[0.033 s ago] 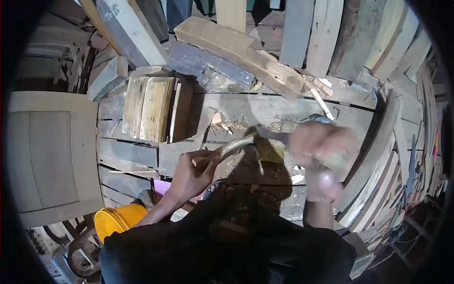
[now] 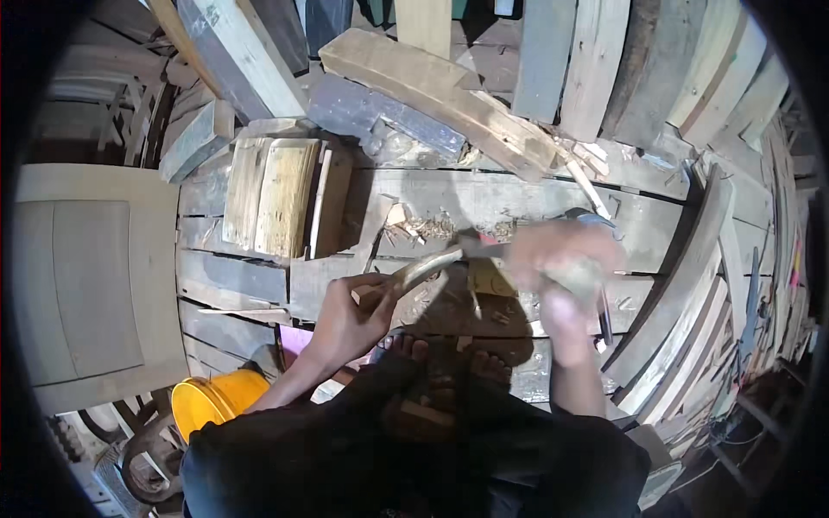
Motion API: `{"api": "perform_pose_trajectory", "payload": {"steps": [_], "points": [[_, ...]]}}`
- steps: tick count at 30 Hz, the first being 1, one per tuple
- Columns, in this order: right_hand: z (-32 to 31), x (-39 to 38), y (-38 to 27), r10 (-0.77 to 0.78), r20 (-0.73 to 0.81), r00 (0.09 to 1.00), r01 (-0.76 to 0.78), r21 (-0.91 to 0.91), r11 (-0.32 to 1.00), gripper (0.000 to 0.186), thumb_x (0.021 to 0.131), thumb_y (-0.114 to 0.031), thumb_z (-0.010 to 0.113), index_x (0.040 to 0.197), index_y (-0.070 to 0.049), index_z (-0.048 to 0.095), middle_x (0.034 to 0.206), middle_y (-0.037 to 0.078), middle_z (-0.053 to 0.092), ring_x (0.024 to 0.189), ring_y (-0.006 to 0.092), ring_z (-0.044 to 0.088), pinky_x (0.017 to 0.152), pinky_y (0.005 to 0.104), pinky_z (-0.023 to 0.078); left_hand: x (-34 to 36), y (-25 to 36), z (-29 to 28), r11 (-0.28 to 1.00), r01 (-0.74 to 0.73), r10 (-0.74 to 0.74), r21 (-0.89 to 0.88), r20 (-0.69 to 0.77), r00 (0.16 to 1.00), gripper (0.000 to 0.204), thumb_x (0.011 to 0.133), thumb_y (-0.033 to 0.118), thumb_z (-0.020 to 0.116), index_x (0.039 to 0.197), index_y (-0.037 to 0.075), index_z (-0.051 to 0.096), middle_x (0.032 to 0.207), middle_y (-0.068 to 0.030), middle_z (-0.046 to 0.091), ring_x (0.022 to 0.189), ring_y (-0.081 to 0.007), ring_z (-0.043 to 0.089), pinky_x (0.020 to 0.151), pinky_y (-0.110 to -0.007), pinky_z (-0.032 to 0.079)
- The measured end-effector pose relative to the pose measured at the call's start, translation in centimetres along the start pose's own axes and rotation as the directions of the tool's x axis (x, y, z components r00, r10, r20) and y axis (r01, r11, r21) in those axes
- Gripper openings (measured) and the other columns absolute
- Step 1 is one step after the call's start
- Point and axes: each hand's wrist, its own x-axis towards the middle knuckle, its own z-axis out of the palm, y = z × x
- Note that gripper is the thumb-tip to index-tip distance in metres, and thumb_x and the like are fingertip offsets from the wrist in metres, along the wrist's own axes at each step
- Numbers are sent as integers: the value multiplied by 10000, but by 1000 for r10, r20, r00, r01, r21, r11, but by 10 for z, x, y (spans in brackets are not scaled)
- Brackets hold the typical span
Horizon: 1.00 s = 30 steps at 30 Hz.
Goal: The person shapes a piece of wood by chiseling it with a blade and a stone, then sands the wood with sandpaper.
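Note:
My left hand (image 2: 358, 319) is closed around a slim, curved piece of wood (image 2: 429, 265), its pale cut end pointing to the right. Smeared by motion, my right hand (image 2: 566, 263) grips a knife; its grey blade (image 2: 490, 249) reaches left to the wood's tip, while the handle is hidden in the fist. A dark, narrow tool-like thing (image 2: 605, 319) shows just right of my right wrist. Wood shavings (image 2: 423, 229) lie on the plank floor (image 2: 414, 192) beyond the workpiece, and a yellow piece (image 2: 496, 279) is beneath the blade.
A wooden block stack (image 2: 285, 194) stands at the left, near a yellow bucket (image 2: 216, 401) and a cabinet-like panel (image 2: 86, 285). Thick timber (image 2: 432, 91) lies across the back. Curved boards (image 2: 691, 259) lean along the right side. My bare feet (image 2: 406, 347) are close below the work.
My right hand and the knife have shifted a little left, toward the wood. The dark tool-like thing beside the wrist has come into view. My left hand stays nearly still.

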Motion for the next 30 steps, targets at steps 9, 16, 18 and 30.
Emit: {"api": "perform_pose_trajectory", "payload": {"steps": [9,16,18,30], "points": [[-6,22,-28,-96,195,976,46,246,968,266,859,-206,753,990,-33,599,749,84,624,599,190,602,569,358,510,-1,16,-9,990,142,-141,-5,55,988,350,1010,210,701,1112,-124,724,805,-197,759,733,-99,643,617,-296,511],[-9,19,-55,-5,316,949,-11,49,999,344,900,-313,784,988,-106,524,769,45,571,607,179,590,578,339,455,0,-4,2,999,29,-29,-15,-15,999,346,999,205,717,1111,-122,719,858,-221,771,771,-130,701,639,-299,543],[-11,16,-57,31,296,955,-42,30,999,334,907,-309,777,989,-105,525,762,51,560,608,192,583,595,352,446,1,-9,4,996,51,-51,-71,5,999,331,1000,187,713,1121,-121,714,869,-211,771,802,-146,724,663,-302,560],[-5,17,-23,-165,330,930,145,85,986,288,904,-262,729,1044,-81,553,816,40,584,589,173,557,554,326,449,-1,3,-2,979,166,-157,-116,87,984,372,1005,169,708,1187,-152,663,921,-234,769,898,-199,767,752,-299,603]]}}
